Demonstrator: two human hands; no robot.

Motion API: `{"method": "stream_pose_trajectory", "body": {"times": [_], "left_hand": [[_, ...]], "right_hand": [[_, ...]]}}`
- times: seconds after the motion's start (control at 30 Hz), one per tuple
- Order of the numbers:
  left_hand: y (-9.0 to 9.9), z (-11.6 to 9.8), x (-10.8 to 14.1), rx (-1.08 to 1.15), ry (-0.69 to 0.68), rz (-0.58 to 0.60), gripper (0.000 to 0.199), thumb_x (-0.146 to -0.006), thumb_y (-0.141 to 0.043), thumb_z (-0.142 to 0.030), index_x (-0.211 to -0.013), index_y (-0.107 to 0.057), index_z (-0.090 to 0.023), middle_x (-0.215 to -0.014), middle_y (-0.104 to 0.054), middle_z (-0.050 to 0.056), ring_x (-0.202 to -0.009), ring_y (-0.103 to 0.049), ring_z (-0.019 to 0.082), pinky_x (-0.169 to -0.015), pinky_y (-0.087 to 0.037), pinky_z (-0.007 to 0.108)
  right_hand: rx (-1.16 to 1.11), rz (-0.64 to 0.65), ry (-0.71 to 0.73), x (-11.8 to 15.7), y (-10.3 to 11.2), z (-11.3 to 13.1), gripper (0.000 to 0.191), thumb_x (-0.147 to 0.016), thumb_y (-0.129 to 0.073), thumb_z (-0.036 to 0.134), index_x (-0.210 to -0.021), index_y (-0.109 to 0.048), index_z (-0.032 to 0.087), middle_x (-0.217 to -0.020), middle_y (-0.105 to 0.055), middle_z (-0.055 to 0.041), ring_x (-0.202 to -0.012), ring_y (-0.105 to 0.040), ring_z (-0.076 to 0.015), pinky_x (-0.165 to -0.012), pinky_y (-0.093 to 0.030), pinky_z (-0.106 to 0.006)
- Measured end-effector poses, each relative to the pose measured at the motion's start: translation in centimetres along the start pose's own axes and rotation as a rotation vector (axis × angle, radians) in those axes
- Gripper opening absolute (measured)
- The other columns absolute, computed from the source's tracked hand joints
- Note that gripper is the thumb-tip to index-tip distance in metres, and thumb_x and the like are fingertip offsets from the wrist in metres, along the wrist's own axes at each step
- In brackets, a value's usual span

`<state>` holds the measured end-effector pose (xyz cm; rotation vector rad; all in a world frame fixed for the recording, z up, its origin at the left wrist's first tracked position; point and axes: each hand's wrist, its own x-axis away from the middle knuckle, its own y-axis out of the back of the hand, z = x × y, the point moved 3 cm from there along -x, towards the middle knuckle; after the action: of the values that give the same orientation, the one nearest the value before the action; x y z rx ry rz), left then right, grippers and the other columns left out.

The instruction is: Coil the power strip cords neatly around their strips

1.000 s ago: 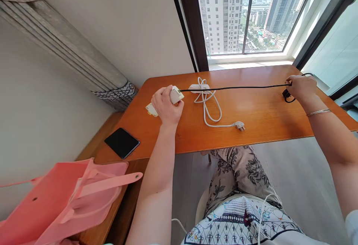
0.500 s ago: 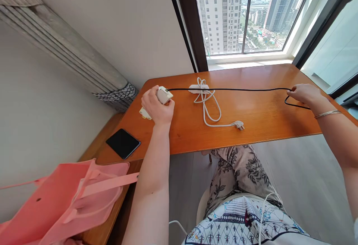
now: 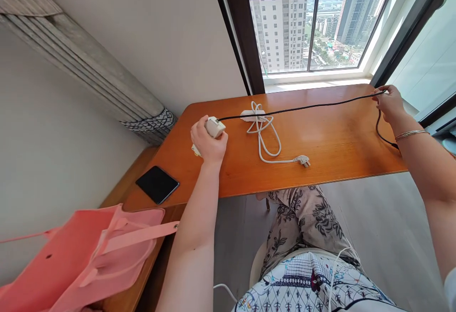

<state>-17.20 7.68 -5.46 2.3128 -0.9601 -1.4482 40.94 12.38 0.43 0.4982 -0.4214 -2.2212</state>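
Observation:
My left hand (image 3: 209, 142) is closed around a white adapter block (image 3: 215, 127) above the left part of the wooden table. A black cable (image 3: 306, 107) runs from the block across to my right hand (image 3: 391, 104), whose fingers pinch it near the table's far right corner. Below that hand, the cable's other end hangs down toward the right edge. Between my hands, a white power strip (image 3: 248, 116) lies on the table with its looped white cord (image 3: 280, 142), ending in a white plug (image 3: 303, 161). The black cable passes over the strip.
The brown table (image 3: 342, 146) stands against a window (image 3: 313, 32). A black phone (image 3: 157, 184) lies near its left front edge. A pink bag (image 3: 85, 255) is at the lower left, and a curtain (image 3: 107, 84) hangs above it.
My right hand has moved up and away with the cable, which now slants upward to the right. My left hand has shifted slightly right and toward me with the block.

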Motion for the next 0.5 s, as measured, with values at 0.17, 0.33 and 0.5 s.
{"method": "stream_pose_trajectory", "body": {"times": [0.17, 0.33, 0.5], "left_hand": [[-0.5, 0.8, 0.5, 0.028, 0.076, 0.039, 0.066, -0.074, -0.067, -0.021, -0.138, -0.051, -0.02, -0.134, -0.058, 0.018, -0.132, -0.055, 0.035, -0.118, -0.04, 0.053], [-0.5, 1.4, 0.7, 0.009, 0.084, 0.046, 0.064, -0.074, -0.066, -0.02, -0.137, -0.051, -0.016, -0.134, -0.058, 0.02, -0.132, -0.054, 0.035, -0.118, -0.04, 0.053], [-0.9, 1.8, 0.9, -0.021, 0.052, 0.095, 0.066, -0.073, -0.067, -0.018, -0.137, -0.051, -0.017, -0.134, -0.057, 0.019, -0.133, -0.053, 0.035, -0.118, -0.039, 0.051]], "right_hand": [[-0.136, -0.06, 0.201, -2.6, 1.7, 5.6, 0.037, -0.088, -0.034, 0.001, -0.11, -0.063, 0.01, -0.121, -0.065, -0.0209, -0.107, -0.063, -0.0182, -0.079, -0.042, -0.034], [-0.228, -0.136, 0.4, -1.8, 2.4, 7.5, 0.014, -0.096, -0.045, 0.013, -0.096, -0.058, 0.018, -0.101, -0.067, -0.0171, -0.101, -0.071, -0.0207, -0.083, -0.046, -0.037], [-0.188, -0.019, 0.394, 1.4, 2.1, 5.3, 0.038, -0.072, -0.05, -0.008, -0.075, -0.035, 0.027, -0.096, -0.073, -0.0122, -0.1, -0.068, -0.0172, -0.085, -0.046, -0.035]]}}
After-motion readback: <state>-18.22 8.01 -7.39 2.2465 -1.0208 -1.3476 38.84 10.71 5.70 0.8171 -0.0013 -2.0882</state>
